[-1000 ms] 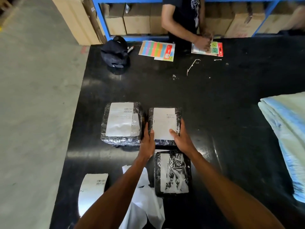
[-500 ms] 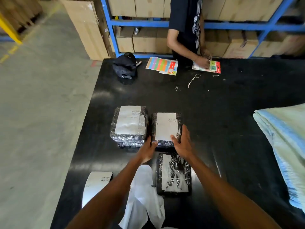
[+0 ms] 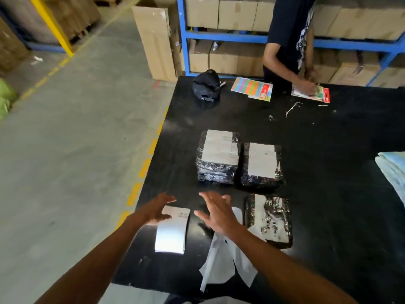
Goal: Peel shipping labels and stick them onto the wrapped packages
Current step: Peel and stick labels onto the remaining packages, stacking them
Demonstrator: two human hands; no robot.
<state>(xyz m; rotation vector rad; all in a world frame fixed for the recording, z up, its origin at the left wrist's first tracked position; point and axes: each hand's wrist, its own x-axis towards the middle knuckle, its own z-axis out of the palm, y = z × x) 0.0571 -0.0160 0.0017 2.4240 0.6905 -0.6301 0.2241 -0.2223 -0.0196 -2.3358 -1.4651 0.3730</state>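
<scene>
Two labelled black wrapped packages sit side by side on the black table [image 3: 328, 163]: the left package [image 3: 217, 159] and the right package [image 3: 262, 164], each with a white label on top. A third wrapped package [image 3: 270, 220] lies nearer me, glossy on top. A curled shipping label sheet [image 3: 173, 231] lies at the near left. My left hand [image 3: 156, 210] hovers over its far end, fingers spread. My right hand [image 3: 215, 212] is open just right of it, above crumpled white backing paper [image 3: 223, 264]. Neither hand holds anything.
A person in a dark shirt [image 3: 289, 36] works at the table's far edge over colourful sticker sheets [image 3: 252, 87]. A black cap [image 3: 207, 85] lies at the far left corner. Folded pale fabric [image 3: 393, 170] sits at the right. Blue shelving with cardboard boxes [image 3: 219, 16] stands behind.
Both hands left the right labelled package and moved back and to the left, over the loose label sheet. The view has swung left and up.
</scene>
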